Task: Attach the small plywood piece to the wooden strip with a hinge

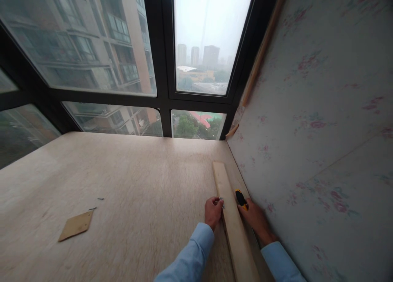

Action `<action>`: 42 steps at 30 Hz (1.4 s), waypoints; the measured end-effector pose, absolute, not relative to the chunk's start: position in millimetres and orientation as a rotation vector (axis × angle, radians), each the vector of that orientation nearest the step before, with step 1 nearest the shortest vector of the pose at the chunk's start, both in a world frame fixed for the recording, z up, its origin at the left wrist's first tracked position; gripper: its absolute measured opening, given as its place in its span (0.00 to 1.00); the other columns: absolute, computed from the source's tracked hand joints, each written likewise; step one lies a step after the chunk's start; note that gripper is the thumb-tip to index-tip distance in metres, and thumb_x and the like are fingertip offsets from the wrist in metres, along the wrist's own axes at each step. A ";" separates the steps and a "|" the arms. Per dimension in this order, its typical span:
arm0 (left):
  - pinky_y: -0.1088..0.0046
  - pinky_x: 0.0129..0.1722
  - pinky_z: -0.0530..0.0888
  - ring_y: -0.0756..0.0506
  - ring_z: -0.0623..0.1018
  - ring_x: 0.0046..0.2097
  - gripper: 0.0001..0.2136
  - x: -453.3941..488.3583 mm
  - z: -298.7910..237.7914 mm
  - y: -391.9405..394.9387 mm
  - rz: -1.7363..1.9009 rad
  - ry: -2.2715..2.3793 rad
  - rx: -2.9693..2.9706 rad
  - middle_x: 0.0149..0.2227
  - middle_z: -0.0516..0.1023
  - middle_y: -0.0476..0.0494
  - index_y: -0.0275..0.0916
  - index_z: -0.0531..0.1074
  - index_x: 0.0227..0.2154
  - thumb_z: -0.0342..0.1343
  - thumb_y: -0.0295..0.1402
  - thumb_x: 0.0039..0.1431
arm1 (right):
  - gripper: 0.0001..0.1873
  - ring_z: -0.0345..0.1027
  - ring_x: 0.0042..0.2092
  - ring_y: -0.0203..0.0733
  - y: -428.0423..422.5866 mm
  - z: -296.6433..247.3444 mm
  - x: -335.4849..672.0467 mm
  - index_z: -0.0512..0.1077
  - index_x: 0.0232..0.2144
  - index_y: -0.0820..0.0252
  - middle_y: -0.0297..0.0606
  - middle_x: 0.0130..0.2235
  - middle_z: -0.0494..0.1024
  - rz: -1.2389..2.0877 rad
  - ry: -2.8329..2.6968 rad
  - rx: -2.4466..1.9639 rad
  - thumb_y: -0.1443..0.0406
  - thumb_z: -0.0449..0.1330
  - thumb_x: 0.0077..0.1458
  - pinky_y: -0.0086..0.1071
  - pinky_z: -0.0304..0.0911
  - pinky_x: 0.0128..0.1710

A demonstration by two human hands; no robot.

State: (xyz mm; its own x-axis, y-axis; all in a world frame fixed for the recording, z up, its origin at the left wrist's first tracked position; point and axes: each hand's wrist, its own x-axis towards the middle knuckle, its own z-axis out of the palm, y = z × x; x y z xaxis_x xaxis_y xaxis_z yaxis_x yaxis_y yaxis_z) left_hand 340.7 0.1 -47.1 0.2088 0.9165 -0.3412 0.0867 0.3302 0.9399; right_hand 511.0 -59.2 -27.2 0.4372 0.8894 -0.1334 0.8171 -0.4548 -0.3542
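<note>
- A pale wooden board [231,208] lay lengthwise on the marble-patterned window ledge [138,179], close to the wall and roughly in line with it; its far end stopped short of the window, and its near end ran out of view at the bottom.
- The left hand [213,211] was at the board's left edge, thumb and fingertips pinched together on a small metal piece [220,198], too tiny to identify.
- The right hand [254,219] was on the other side, between board and wall, fingers closed around a black-and-yellow hand tool [241,198] whose dark end pointed toward the window; whether these fingers also touched the board could not be told.
- Both forearms wore light blue sleeves [196,245].
- Well to the left, a flat tan four-sided piece [75,226] lay on the ledge, with small dark spots near its right edge.
- Two thin dark slivers [92,208] lay near it, one just beside its upper corner, the other a little farther toward the window.
- Floral wallpaper [319,151] covered the right-hand wall, and a brown strip [264,48] followed the window's edge, ragged at its lower end.
- Black window frames [166,69] held panes showing an apartment block, hazy towers and green trees.
</note>
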 end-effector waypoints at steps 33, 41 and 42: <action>0.69 0.46 0.69 0.41 0.77 0.45 0.11 320.4 1.2 -23.9 0.467 1.489 1.550 0.41 0.81 0.39 0.39 0.78 0.39 0.55 0.35 0.56 | 0.24 0.69 0.47 0.53 -87.6 -60.5 500.4 0.66 0.48 0.62 0.49 0.48 0.74 0.301 -1.399 -2.273 0.52 0.46 0.59 0.40 0.62 0.43; 0.68 0.46 0.72 0.40 0.76 0.48 0.16 319.0 -1.9 -41.6 0.543 1.363 1.486 0.45 0.79 0.39 0.39 0.74 0.45 0.56 0.31 0.52 | 0.25 0.68 0.49 0.54 -86.9 -58.2 503.0 0.66 0.49 0.63 0.51 0.48 0.73 0.347 -1.406 -2.232 0.53 0.47 0.57 0.41 0.63 0.46; 0.68 0.43 0.74 0.41 0.76 0.47 0.18 315.5 -3.2 -43.1 0.553 1.342 1.449 0.45 0.78 0.38 0.38 0.73 0.47 0.57 0.31 0.52 | 0.25 0.69 0.49 0.54 -86.9 -58.0 504.0 0.66 0.49 0.63 0.51 0.48 0.73 0.362 -1.398 -2.217 0.52 0.47 0.57 0.41 0.63 0.47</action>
State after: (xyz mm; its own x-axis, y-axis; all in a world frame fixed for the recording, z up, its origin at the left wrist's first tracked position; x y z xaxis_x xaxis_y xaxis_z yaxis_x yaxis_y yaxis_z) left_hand 315.5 -43.1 -3.2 0.2676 0.9151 -0.3015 0.4365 0.1638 0.8846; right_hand 504.0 -86.9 -58.0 0.4398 0.8974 0.0357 0.7672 -0.3548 -0.5343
